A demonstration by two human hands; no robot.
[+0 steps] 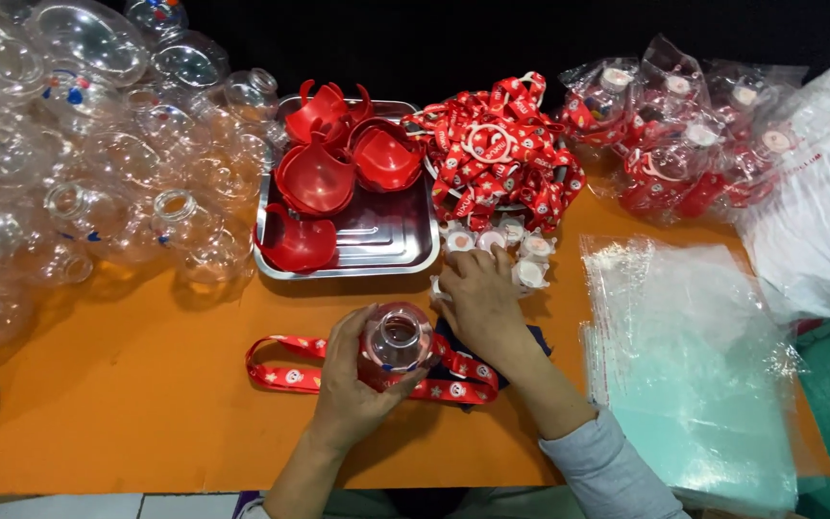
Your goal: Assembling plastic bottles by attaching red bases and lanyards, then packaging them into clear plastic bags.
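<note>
**Orange worktable, two hands, one clear bottle**

Orange tabletop (146,384) seen from above, crowded with parts. Near the front edge, left hand (353,380) wrapped around a clear round plastic bottle (397,338), fingers curled and closed on its sides, open neck facing up. Beneath and beside the bottle, a red printed lanyard (290,370) lying flat on the table, looped from left to right under both hands. Right hand (480,303) just beyond the bottle, palm down, fingers close together and reaching into a small cluster of white caps (521,252); cannot tell whether a cap is pinched. Behind the hands, a steel tray (386,240) holding red plastic bases (324,163). Left of the tray, a large heap of empty clear bottles (98,144). Right of the tray, a pile of red lanyards (506,149), then bagged finished sets (684,135). At far right, a stack of clear plastic bags (694,356) lying flat.
</note>
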